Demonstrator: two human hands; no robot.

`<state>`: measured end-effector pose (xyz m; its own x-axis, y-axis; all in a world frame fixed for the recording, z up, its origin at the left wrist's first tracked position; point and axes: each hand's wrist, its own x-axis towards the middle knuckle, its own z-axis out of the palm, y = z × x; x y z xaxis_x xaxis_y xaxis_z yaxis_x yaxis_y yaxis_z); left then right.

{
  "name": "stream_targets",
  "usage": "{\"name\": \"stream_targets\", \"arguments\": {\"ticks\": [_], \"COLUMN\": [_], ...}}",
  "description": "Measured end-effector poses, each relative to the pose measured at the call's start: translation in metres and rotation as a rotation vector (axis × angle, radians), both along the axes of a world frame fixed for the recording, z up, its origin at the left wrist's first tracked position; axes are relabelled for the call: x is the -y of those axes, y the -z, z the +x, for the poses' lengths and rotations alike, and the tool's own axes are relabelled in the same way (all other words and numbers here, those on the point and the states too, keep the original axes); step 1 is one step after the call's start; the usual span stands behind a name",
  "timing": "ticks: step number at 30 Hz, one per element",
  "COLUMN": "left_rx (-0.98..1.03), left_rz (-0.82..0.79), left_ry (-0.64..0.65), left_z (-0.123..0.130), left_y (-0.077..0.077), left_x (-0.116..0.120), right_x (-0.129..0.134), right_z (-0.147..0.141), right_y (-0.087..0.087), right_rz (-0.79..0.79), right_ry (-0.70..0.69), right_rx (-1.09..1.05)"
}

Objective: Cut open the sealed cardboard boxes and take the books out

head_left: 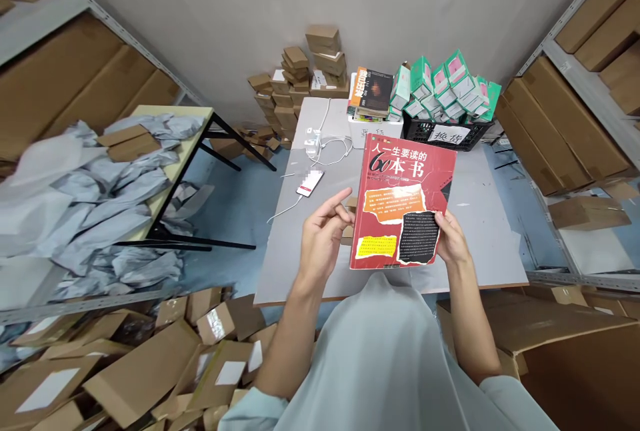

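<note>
A red paperback book (pixel 380 218) is held up in front of me, its cover facing me, with orange, yellow and black torn-paper patches below white Chinese characters and a "60". My right hand (pixel 453 238) grips its lower right edge, thumb on the cover and the other fingers behind. At the book's left edge is my left hand (pixel 325 234), its index finger stretched out and the others partly bent; whether they touch the book I cannot tell. Behind the book, a small piece of brown cardboard (pixel 347 234) shows on the grey table (pixel 290 251).
A phone (pixel 311 182) with a white cable (pixel 285 210) lies on the table. Behind stand a white bin (pixel 375 132) of books and a black crate (pixel 467 138) of green-white boxes. Cardboard boxes (pixel 145 371) cover the floor at left; a side table (pixel 173 171) bears grey plastic parcels.
</note>
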<state>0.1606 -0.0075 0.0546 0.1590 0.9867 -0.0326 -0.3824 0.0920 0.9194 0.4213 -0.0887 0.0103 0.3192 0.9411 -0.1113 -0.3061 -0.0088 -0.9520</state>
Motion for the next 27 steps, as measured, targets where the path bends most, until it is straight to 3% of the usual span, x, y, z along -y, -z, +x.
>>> {"name": "stream_targets", "arguments": {"ticks": [10,15,18,22,24,27], "left_rx": [0.047,-0.024,-0.210,-0.556,-0.725,-0.905], "left_rz": [-0.039,-0.004,0.234,0.789,1.024,1.176], "left_ry": [-0.011,0.159,0.131,-0.031,-0.045,0.010], "left_z": [0.008,0.012,0.024,0.068,0.097,0.134], "left_y": [-0.002,-0.008,-0.027,-0.047,-0.046,-0.032], "left_x": [0.004,0.000,0.009,0.046,0.068,0.090], "right_x": [0.006,-0.003,-0.026,-0.045,-0.033,0.003], "right_z": [0.000,-0.001,-0.009,-0.025,-0.031,-0.037], "right_y": [-0.001,0.006,0.004,-0.004,-0.003,0.007], "right_rz": [-0.008,-0.010,0.026,0.016,-0.011,-0.010], "right_ry": [0.070,0.059,0.059,0.022,0.055,0.190], "right_rx": [0.006,0.018,0.036,0.099,0.201,0.361]}}
